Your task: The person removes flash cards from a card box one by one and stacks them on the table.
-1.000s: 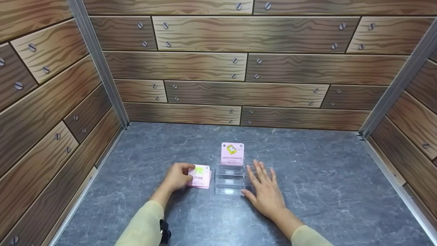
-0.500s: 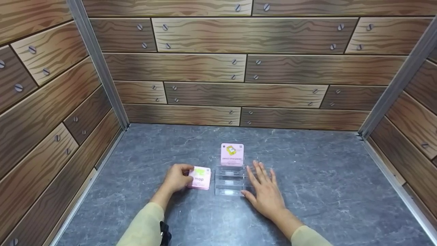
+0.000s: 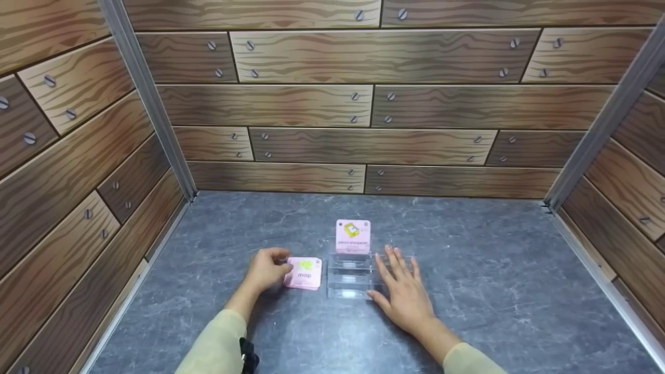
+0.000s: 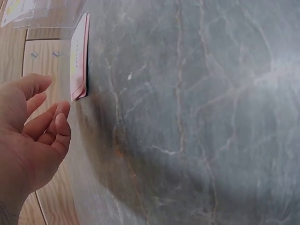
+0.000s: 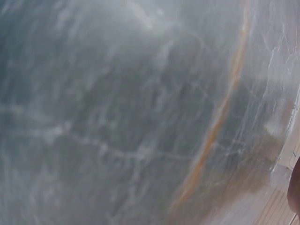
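A small stack of pink square cards (image 3: 305, 280), its top one printed "map" under a green picture, lies on the table left of centre. My left hand (image 3: 266, 271) is at the stack's left edge; in the left wrist view its loosely curled fingers (image 4: 63, 131) show a gap to the cards (image 4: 79, 61). Beside the stack stands a clear stepped card rack (image 3: 349, 284). In its rear slot a pink pencil sharpener card (image 3: 353, 237) stands upright. My right hand (image 3: 406, 295) rests with spread, straight fingers along the rack's right side. Only a fingertip (image 5: 295, 190) shows in the right wrist view.
The grey marbled table (image 3: 509, 291) is enclosed by a wood-print back wall (image 3: 311, 104) and side walls, with metal posts (image 3: 150, 98) at the corners. A black band (image 3: 248, 356) sits at the left sleeve.
My left hand has let go of the card stack's edge and drawn slightly left. The stack's top card now lies more fully in view. The right hand and rack keep their place.
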Motion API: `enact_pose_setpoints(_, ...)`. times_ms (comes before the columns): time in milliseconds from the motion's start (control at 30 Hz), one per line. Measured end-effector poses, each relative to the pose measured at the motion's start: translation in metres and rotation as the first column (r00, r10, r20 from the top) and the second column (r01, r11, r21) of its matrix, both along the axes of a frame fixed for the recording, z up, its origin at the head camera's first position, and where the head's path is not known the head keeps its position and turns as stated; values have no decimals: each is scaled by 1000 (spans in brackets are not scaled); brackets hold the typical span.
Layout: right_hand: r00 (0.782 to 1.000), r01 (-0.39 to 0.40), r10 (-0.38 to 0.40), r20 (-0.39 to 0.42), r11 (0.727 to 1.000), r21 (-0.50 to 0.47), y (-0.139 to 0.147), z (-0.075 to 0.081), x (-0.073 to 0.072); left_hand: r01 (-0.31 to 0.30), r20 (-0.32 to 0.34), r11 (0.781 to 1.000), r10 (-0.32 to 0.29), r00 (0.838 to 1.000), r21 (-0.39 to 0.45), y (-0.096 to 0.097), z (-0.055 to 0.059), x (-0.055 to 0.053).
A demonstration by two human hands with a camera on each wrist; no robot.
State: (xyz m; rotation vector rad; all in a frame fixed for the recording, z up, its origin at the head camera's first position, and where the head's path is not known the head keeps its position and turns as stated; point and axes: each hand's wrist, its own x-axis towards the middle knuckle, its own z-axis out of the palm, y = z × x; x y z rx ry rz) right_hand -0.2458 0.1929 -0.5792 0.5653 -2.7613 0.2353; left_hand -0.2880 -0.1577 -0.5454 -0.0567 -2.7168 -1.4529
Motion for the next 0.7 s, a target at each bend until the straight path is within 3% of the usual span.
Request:
enact_pose_setpoints(400, 1000, -8, 8, -7, 1000, -2, 0, -3, -1, -23, -80, 998, 28, 996, 62, 5, 16, -2)
enact_pose_setpoints(700, 1000, -6, 6, -14, 1000, -18, 1, -3, -1, 33, -136, 976, -3, 991, 215, 21, 33, -10)
